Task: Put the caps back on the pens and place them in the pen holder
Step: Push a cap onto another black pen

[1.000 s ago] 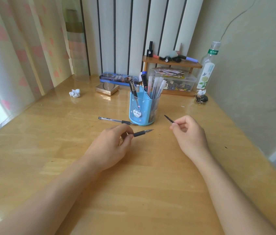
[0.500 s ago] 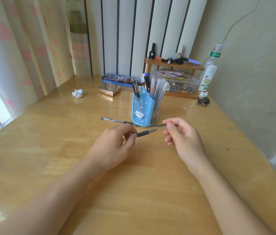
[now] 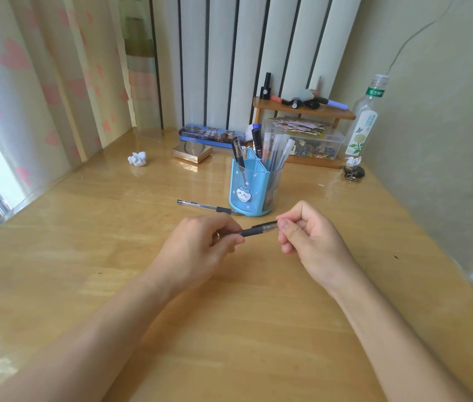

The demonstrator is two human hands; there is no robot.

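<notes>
Meeting over the table [image 3: 258,329], the two hands now join on one pen [image 3: 254,231], where half a second ago the right hand [image 3: 310,242] held the cap [image 3: 267,226] just short of the bare nib. A second ago the hands were well apart. Now the nib is hidden and the cap sits over the pen's tip end, though how far it is seated cannot be told. The left hand [image 3: 197,250] has its grip closed around the pen's barrel, with the dark rubber section showing just past its fingers. The right hand's grip is closed on the cap, thumb and fingertips pinching its far end. The pen lies nearly level between them, tilted slightly up to the right, above the table surface. Just beyond the hands stands the blue pen holder [image 3: 248,192], with several pens upright in it. A second pen [image 3: 205,206] lies flat on the table, to the left of the holder's base, its tip end near that base.
</notes>
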